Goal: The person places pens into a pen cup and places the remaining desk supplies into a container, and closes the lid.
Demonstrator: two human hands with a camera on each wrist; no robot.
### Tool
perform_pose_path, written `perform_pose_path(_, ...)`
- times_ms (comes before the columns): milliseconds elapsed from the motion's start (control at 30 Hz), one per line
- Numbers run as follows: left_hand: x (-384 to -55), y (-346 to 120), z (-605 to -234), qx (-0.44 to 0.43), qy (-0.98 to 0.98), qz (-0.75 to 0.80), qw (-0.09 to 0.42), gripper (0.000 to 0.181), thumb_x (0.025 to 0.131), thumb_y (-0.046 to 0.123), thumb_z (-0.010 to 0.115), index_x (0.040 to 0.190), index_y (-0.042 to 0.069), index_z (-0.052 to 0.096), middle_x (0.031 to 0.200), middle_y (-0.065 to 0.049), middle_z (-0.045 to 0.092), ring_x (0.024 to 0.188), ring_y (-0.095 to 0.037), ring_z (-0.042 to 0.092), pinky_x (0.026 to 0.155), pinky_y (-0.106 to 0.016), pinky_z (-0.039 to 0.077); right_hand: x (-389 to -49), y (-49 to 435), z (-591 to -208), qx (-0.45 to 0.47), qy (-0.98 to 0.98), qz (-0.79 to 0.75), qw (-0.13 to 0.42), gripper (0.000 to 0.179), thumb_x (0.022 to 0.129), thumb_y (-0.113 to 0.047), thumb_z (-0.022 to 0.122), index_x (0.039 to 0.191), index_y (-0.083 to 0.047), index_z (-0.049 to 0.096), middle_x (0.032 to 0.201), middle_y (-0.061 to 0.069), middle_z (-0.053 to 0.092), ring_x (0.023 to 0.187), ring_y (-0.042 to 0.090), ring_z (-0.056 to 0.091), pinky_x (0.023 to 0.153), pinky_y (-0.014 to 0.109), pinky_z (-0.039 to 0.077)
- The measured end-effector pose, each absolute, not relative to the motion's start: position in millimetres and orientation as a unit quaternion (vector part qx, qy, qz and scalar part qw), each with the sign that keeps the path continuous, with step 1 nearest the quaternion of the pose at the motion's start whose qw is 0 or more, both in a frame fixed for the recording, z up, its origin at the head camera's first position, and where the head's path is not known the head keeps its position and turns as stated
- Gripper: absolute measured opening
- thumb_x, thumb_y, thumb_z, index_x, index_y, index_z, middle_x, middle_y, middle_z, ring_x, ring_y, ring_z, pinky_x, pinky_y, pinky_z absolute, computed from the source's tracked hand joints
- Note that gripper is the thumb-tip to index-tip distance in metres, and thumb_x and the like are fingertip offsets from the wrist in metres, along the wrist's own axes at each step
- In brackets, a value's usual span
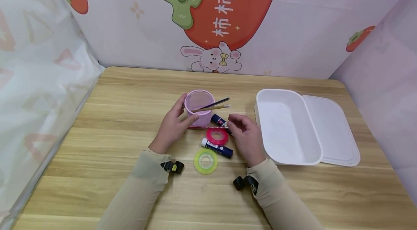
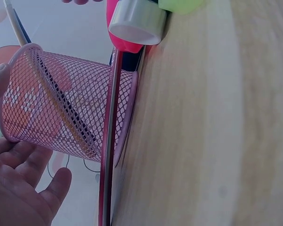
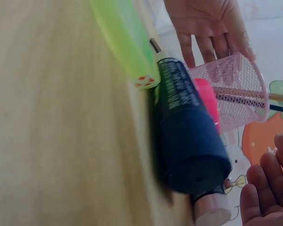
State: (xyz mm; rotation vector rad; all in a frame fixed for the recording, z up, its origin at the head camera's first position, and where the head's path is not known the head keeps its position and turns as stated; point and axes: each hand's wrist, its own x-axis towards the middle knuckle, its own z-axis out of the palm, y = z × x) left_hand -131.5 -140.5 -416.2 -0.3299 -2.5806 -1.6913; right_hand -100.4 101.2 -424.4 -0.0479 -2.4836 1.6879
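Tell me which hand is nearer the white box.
Right. The right hand is just beside the white box, on its left side in the head view; the left hand is farther off, at the pink cup.

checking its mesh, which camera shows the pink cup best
Left wrist view: the cup is large and side-on, rim to base, though a red stick crosses it. The head view looks down into it; the right wrist view shows it smaller, partly behind pink tape.
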Motion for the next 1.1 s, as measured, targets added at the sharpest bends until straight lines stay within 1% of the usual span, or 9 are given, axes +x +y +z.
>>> perform_pose_path(67, -131.5, -140.5, -415.8, -0.107, -0.832, -0.544, 0.019, 0.082, 0.095, 0.027, 0.072, 0.16, 0.01, 0.025, 0.163, -0.009, 0.029, 0.147, -0.026, 0.034, 0.116, -0.046, 0.034, -100.4, 103.4, -428.0, -0.016, -0.822, 0.566, 0.069, 0.027, 0.096, -0.015, 0.069, 0.121, -0.004, 0.07, 0.115, 0.006, 0.071, 0.105, 0.019, 0.066, 0.094, 0.035, 0.054)
perform_pose_path(167, -131.8, -140.4, -415.4, -0.108, -0.833, -0.543, 0.02, 0.082, 0.095, 0.029, 0.072, 0.16, 0.01, 0.025, 0.163, -0.009, 0.03, 0.147, -0.026, 0.034, 0.116, -0.046, 0.034, -100.4, 106.7, -432.6, -0.019, -0.811, 0.58, 0.071, 0.027, 0.095, -0.011, 0.069, 0.12, -0.002, 0.069, 0.116, 0.009, 0.07, 0.105, 0.02, 0.065, 0.092, 0.028, 0.054)
perform_pose_path(267, -131.4, -140.0, -414.7, -0.107, -0.833, -0.543, 0.019, 0.083, 0.094, 0.031, 0.072, 0.16, 0.011, 0.025, 0.163, -0.009, 0.029, 0.146, -0.026, 0.034, 0.116, -0.046, 0.034, -100.6, 108.6, -435.5, -0.022, -0.806, 0.587, 0.072, 0.027, 0.095, -0.01, 0.069, 0.12, -0.001, 0.069, 0.116, 0.009, 0.07, 0.105, 0.02, 0.065, 0.09, 0.025, 0.053)
perform_pose_path(333, -130.8, -140.1, -414.5, -0.105, -0.834, -0.542, 0.018, 0.084, 0.094, 0.032, 0.072, 0.16, 0.012, 0.025, 0.163, -0.008, 0.029, 0.146, -0.026, 0.034, 0.116, -0.046, 0.035, -100.7, 109.3, -437.0, -0.025, -0.805, 0.589, 0.07, 0.027, 0.095, -0.01, 0.07, 0.12, -0.001, 0.069, 0.117, 0.009, 0.069, 0.106, 0.02, 0.064, 0.092, 0.027, 0.052)
perform_pose_path(500, -130.7, -140.5, -415.6, -0.103, -0.836, -0.539, 0.017, 0.084, 0.094, 0.034, 0.072, 0.16, 0.012, 0.025, 0.163, -0.008, 0.029, 0.146, -0.026, 0.035, 0.116, -0.046, 0.035, -101.6, 110.2, -441.3, -0.035, -0.809, 0.583, 0.062, 0.027, 0.094, -0.011, 0.07, 0.119, -0.001, 0.07, 0.118, 0.01, 0.068, 0.109, 0.022, 0.063, 0.097, 0.038, 0.051)
perform_pose_path(567, -131.3, -140.5, -416.1, -0.105, -0.835, -0.539, 0.019, 0.083, 0.095, 0.033, 0.072, 0.16, 0.012, 0.025, 0.163, -0.008, 0.029, 0.146, -0.027, 0.034, 0.116, -0.046, 0.034, -102.3, 110.9, -443.1, -0.037, -0.811, 0.581, 0.057, 0.027, 0.094, -0.011, 0.07, 0.119, -0.002, 0.07, 0.118, 0.011, 0.068, 0.108, 0.023, 0.064, 0.096, 0.037, 0.053)
perform_pose_path(767, -131.9, -140.2, -416.7, -0.11, -0.832, -0.543, 0.021, 0.083, 0.095, 0.032, 0.072, 0.16, 0.012, 0.025, 0.163, -0.007, 0.029, 0.146, -0.024, 0.034, 0.116, -0.045, 0.035, -103.2, 112.5, -447.1, -0.036, -0.816, 0.575, 0.047, 0.025, 0.093, -0.011, 0.071, 0.117, -0.004, 0.071, 0.117, 0.011, 0.07, 0.106, 0.022, 0.067, 0.091, 0.03, 0.055)
perform_pose_path(1100, -131.3, -140.8, -416.8, -0.109, -0.834, -0.54, 0.024, 0.084, 0.094, 0.033, 0.072, 0.16, 0.011, 0.025, 0.162, -0.008, 0.031, 0.146, -0.025, 0.036, 0.115, -0.046, 0.036, -102.8, 112.8, -447.6, -0.015, -0.836, 0.547, 0.04, 0.021, 0.091, -0.009, 0.073, 0.112, -0.007, 0.073, 0.116, 0.007, 0.069, 0.107, 0.02, 0.064, 0.095, 0.037, 0.053)
